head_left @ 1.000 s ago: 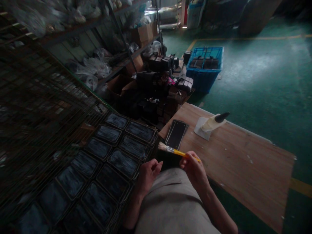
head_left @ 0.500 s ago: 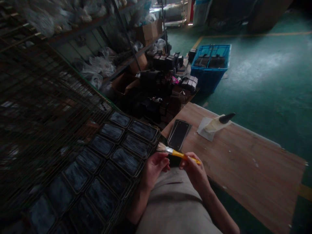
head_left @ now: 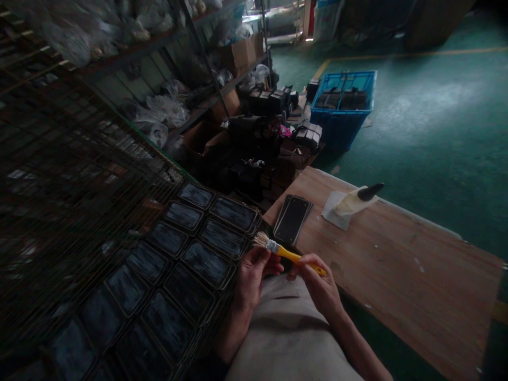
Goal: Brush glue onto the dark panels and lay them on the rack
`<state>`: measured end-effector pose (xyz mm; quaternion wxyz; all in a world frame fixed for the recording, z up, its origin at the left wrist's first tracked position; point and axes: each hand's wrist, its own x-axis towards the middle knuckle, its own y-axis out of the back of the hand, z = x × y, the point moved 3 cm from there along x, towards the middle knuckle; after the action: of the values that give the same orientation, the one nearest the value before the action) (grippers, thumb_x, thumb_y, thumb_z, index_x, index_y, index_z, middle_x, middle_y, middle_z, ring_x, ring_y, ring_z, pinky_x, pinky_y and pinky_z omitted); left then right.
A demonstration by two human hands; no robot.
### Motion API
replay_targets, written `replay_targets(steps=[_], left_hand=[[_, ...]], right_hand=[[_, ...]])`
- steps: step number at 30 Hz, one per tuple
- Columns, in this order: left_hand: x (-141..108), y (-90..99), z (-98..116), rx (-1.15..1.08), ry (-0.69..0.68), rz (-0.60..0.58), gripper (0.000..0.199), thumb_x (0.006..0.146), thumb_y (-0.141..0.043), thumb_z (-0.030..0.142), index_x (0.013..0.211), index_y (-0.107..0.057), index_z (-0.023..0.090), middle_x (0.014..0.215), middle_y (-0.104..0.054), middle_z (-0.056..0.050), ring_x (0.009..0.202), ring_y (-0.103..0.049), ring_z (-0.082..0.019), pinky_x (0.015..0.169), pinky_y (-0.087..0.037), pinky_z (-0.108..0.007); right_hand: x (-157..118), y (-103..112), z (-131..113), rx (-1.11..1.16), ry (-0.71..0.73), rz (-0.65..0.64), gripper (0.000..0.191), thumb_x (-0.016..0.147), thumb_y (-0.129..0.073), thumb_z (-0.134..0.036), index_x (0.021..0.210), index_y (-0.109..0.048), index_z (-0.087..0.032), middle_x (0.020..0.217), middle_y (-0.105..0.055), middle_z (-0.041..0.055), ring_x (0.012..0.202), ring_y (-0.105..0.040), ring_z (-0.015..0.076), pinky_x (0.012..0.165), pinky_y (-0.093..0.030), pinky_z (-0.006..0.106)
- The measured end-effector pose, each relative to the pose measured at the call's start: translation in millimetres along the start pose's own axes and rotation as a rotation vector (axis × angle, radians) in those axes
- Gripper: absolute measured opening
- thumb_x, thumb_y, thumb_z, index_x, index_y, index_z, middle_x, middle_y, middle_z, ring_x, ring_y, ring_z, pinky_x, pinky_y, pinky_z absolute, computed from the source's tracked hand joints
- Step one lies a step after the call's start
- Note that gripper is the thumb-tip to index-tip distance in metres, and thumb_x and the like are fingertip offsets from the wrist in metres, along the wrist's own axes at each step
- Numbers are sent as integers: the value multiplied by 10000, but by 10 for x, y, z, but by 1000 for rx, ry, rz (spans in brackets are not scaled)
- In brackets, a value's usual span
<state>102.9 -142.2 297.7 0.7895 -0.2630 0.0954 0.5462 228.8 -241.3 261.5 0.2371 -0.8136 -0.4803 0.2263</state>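
A brush with a yellow handle (head_left: 289, 254) and pale bristles lies across in front of my body, bristles pointing left. My right hand (head_left: 315, 278) is closed round the handle's end. Beside the metal band and bristles, my left hand (head_left: 254, 272) has its thumb and fingers pinched together; whether they grip the bristles or something small is hidden. Left of it, dark rectangular pieces (head_left: 206, 262) with whitish streaks lie in rows. Two dark plates (head_left: 292, 219) overlap on the wooden table (head_left: 397, 264).
A cream-coloured object with a black tip (head_left: 357, 200) rests on white paper at the table's far edge. Beyond stands a blue crate (head_left: 337, 127). Shelving with plastic bags (head_left: 162, 108) and an open cardboard box (head_left: 202, 138) is at the back left.
My left hand has shifted slightly, its fingertips now closer under the brush's metal band. The brush has turned a little in my right hand.
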Motion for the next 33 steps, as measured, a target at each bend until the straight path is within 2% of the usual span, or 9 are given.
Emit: replay_targets(steps=[3, 9, 13, 20, 25, 29, 33], left_hand=[[-17, 8, 20, 47, -32, -15, 288, 784, -722, 400, 831, -629, 131, 720, -703, -38, 555, -667, -140, 504, -510, -226], [-32, 27, 49, 133, -131, -7, 263, 833, -668, 392, 795, -601, 141, 626, -626, 6, 496, -579, -89, 478, -440, -194], [-19, 15, 53, 163, -151, -23, 254, 847, -651, 389, 784, -589, 151, 595, -589, 22, 488, -538, -79, 476, -413, -192], [-29, 10, 44, 206, -180, -14, 234, 843, -657, 373, 786, -584, 158, 603, -587, 27, 513, -541, -86, 507, -435, -206], [-71, 12, 54, 217, -202, -23, 220, 825, -679, 361, 795, -601, 158, 606, -596, 29, 504, -539, -83, 507, -437, -207], [-85, 0, 32, 254, -204, -71, 228, 795, -713, 346, 745, -600, 155, 568, -594, 25, 510, -533, -80, 529, -439, -202], [-37, 93, -29, 291, -219, -2, 277, 758, -754, 335, 695, -544, 167, 559, -570, 44, 521, -526, -69, 541, -439, -183]], right_hand=[[5, 3, 0, -10, 1, -19, 105, 894, -656, -303, 952, -661, -215, 749, -678, 31, 705, -639, 183, 717, -500, 312], [7, 6, 18, -47, 33, -88, 84, 928, -611, -266, 981, -648, -212, 784, -682, 25, 749, -652, 174, 744, -505, 299], [3, -2, -3, -115, 74, -74, 80, 941, -591, -255, 985, -645, -216, 802, -684, 27, 764, -663, 179, 759, -519, 308], [-33, -50, -80, -322, 174, -79, 106, 951, -573, -252, 998, -661, -218, 869, -691, 44, 797, -675, 179, 764, -538, 290], [-30, -1, -24, -488, 233, -106, 129, 952, -567, -252, 1044, -653, -221, 916, -688, 52, 828, -675, 183, 765, -535, 286], [-3, 45, 47, -474, 226, -57, 165, 963, -546, -267, 1109, -613, -225, 889, -691, 45, 805, -679, 178, 759, -542, 291], [-7, 26, 65, -499, 228, -92, 273, 970, -534, -265, 1242, -542, -243, 944, -693, 49, 858, -682, 179, 801, -539, 303]])
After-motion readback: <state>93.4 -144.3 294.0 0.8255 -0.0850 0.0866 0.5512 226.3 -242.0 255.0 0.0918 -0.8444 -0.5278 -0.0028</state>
